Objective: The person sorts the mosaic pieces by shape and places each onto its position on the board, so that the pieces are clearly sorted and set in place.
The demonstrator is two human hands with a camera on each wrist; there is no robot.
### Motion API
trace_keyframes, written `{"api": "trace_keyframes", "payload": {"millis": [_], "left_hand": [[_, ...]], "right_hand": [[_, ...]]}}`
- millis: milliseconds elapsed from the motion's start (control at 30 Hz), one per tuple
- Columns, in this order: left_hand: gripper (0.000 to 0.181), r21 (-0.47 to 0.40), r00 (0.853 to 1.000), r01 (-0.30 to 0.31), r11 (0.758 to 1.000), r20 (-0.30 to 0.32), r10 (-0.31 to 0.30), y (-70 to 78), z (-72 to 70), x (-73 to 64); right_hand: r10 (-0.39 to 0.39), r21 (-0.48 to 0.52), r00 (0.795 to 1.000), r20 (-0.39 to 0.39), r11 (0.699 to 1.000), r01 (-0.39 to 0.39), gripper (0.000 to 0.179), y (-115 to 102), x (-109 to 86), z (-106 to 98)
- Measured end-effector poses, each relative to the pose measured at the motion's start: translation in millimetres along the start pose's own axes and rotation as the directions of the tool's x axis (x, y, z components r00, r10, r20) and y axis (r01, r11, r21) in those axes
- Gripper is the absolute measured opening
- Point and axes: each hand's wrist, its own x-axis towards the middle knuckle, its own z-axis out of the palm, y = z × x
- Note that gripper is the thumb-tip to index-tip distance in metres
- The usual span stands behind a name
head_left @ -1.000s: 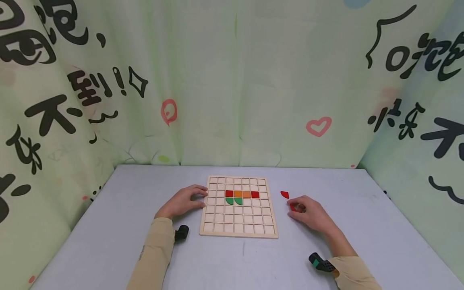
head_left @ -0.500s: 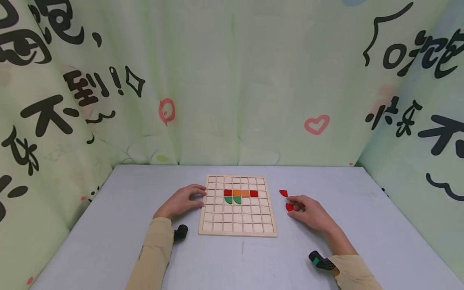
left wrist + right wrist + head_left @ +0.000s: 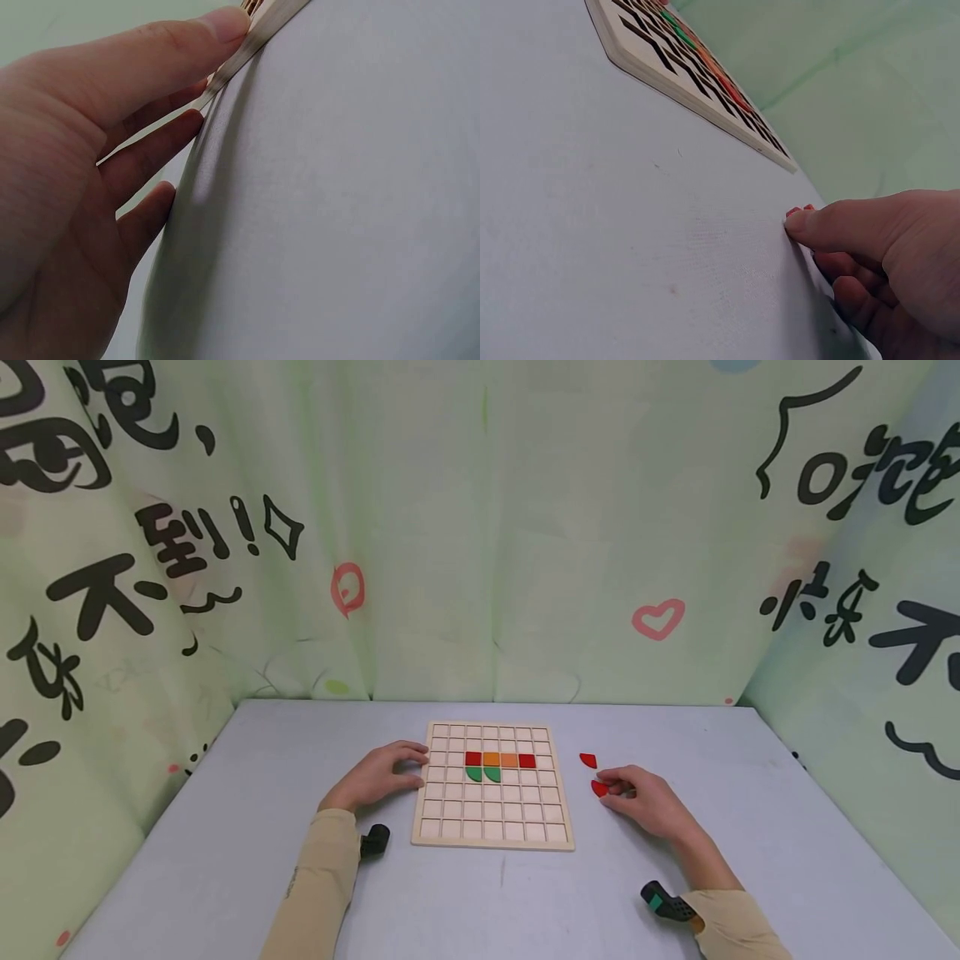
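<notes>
A wooden grid board (image 3: 492, 845) lies flat on the table in the head view. One row of it holds red squares (image 3: 527, 762) at both ends of an orange pair (image 3: 500, 759); two green quarter-circles (image 3: 492, 774) sit just below. My left hand (image 3: 377, 778) touches the board's left edge with thumb and fingertips, fingers loosely spread. Right of the board, my right hand (image 3: 647, 802) pinches a red rounded piece (image 3: 599, 788) between thumb and fingers, low over the table. The right wrist view shows only a sliver of red beyond the thumb (image 3: 806, 223).
Another red quarter-circle piece (image 3: 588, 760) lies on the table just beyond the right fingertips. Printed curtains (image 3: 450, 568) enclose the table (image 3: 502, 910) at the back and both sides. A black wrist camera sits at each sleeve.
The red piece in my right fingers has turned and now shows more at the fingertips, on the side toward the board. The left hand and the board stay put.
</notes>
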Motion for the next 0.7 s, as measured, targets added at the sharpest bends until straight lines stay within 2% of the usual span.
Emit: {"api": "trace_keyframes", "payload": {"millis": [333,700], "left_hand": [[0.038,0.006,1.0,-0.015,1.0,-0.004,0.015,-1.9,0.6,0.1],[0.037,-0.001,1.0,0.004,1.0,-0.002,-0.004,0.4,0.5,0.6]], "right_hand": [[-0.01,0.014,1.0,-0.029,1.0,0.01,0.034,-2.7,-0.6,1.3],[-0.01,0.05,0.999,-0.039,0.999,0.012,0.032,-19.7,1.9,3.4]]}}
